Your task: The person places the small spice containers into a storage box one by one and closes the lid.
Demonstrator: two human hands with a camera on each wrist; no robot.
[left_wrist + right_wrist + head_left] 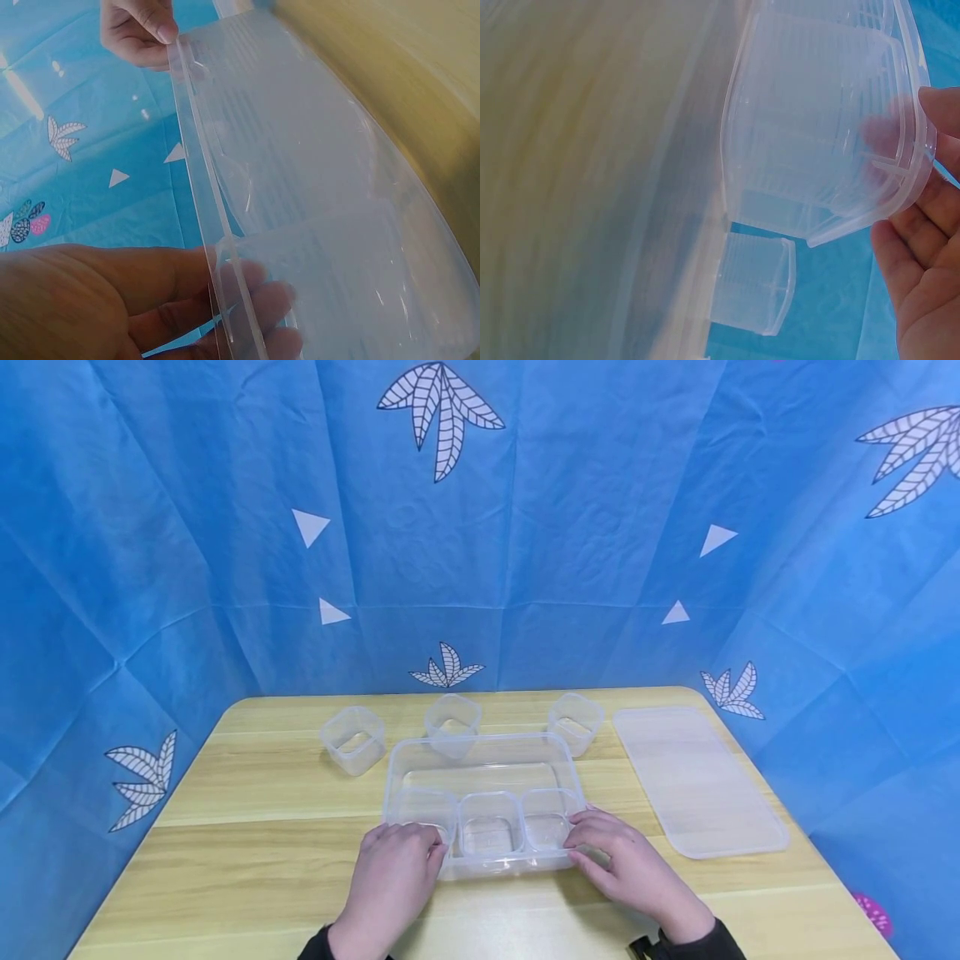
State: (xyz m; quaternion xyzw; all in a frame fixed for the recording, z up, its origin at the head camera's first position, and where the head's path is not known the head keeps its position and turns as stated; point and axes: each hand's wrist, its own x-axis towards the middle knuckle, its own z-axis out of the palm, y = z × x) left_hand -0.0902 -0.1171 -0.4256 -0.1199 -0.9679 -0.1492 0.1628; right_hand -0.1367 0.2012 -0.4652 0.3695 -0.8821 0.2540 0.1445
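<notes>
A large clear plastic box (483,748) stands on the table, with three small clear containers side by side along its near side; the middle small container (489,839) shows best. My left hand (396,864) grips the box's near rim at the left corner. In the left wrist view its thumb is outside the rim, and its fingertips (270,300) show through the plastic. At the right near corner my right hand (618,860) holds the rim, one finger inside seen through the wall in the right wrist view.
Three more small containers stand farther back: one at left (352,742), one in the middle (452,714) behind the box, one at right (575,720). A flat translucent lid (701,785) lies on the right of the wooden table (247,843). Blue patterned cloth (510,527) hangs around it.
</notes>
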